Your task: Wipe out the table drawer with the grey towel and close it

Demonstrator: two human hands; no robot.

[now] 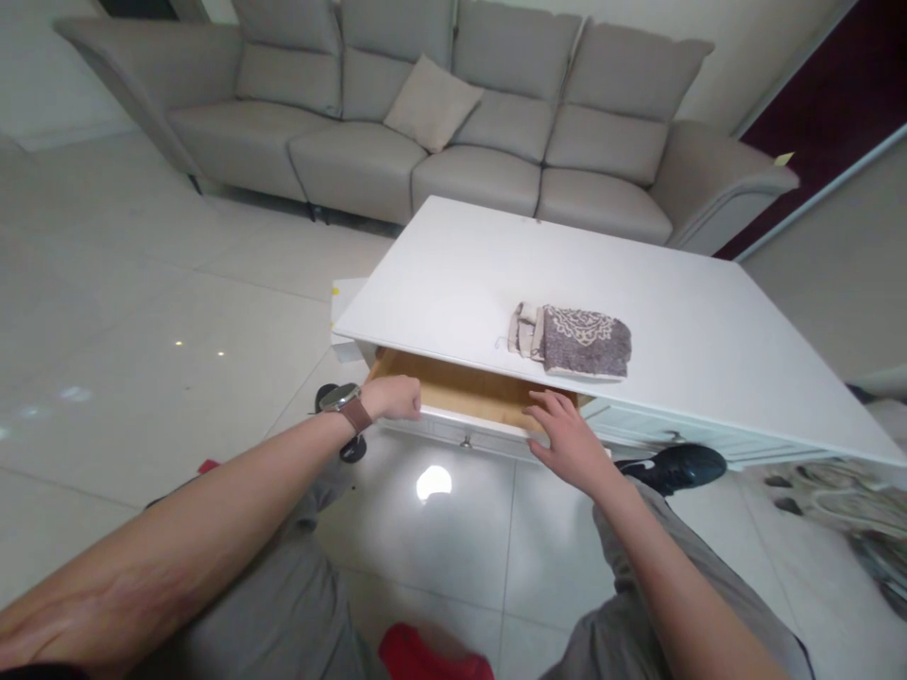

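Note:
A white low table (453, 274) has its wooden drawer (460, 387) pulled partly out toward me. My left hand (393, 397), with a brown-strapped watch on the wrist, is curled over the drawer's front edge at its left end. My right hand (567, 439) rests on the same front edge at the right, fingers spread and bent over the rim. On the tabletop just above the drawer lies a folded grey patterned cloth (577, 340) with a beige fringe.
A grey sectional sofa (425, 123) with a cushion (432, 102) stands behind the table. Glossy floor tiles (142, 331) stretch to the left. My black shoe (673, 467) is under the table's edge; a red object (432, 656) lies between my knees.

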